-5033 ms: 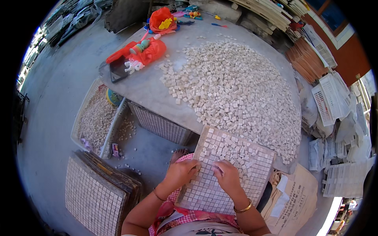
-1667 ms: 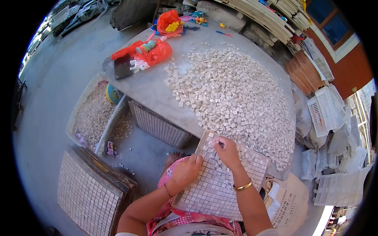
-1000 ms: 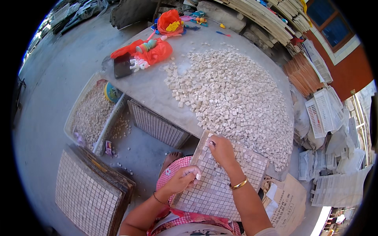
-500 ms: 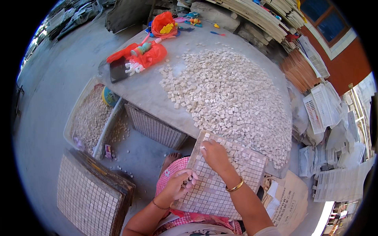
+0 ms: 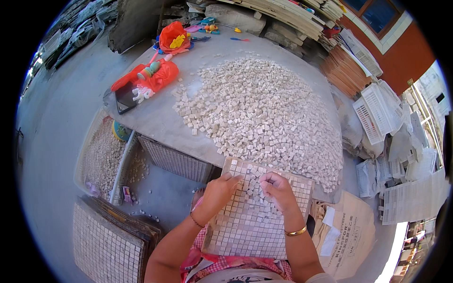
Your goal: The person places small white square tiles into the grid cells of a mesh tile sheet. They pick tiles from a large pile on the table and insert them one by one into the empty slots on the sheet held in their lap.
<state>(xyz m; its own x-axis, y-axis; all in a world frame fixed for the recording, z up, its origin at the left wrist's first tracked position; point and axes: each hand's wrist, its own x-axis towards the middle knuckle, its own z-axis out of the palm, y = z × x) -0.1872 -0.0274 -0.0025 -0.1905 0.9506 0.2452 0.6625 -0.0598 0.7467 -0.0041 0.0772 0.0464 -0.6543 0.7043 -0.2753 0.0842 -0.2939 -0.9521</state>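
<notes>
Left hand [image 5: 218, 192] now up at mosaic tray's [image 5: 236, 240] far edge, beside right hand [image 5: 279, 188]. Fingers of both spread open, pressing loose tiles [image 5: 250, 186], nothing clamped.

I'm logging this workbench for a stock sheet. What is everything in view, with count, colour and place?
Mosaic grid tray: one, pale, partly filled with tiles, on the person's lap at the table edge.
Loose tiles: a large heap, cream, spread across the grey table.
Red bags: two, red-orange, far left of the table.
Phone: one, black, beside the nearer red bag.
Wire basket: one, grey, under the table's near edge.
Bin of tiles: one, on the floor to the left.
Finished tile sheets: a stack, cream, lower left.
White plastic grids: several, stacked at right.
Bracelet: one, gold, right wrist.
Left hand: on the tray's tiles.
Right hand: on the tray's tiles.
</notes>
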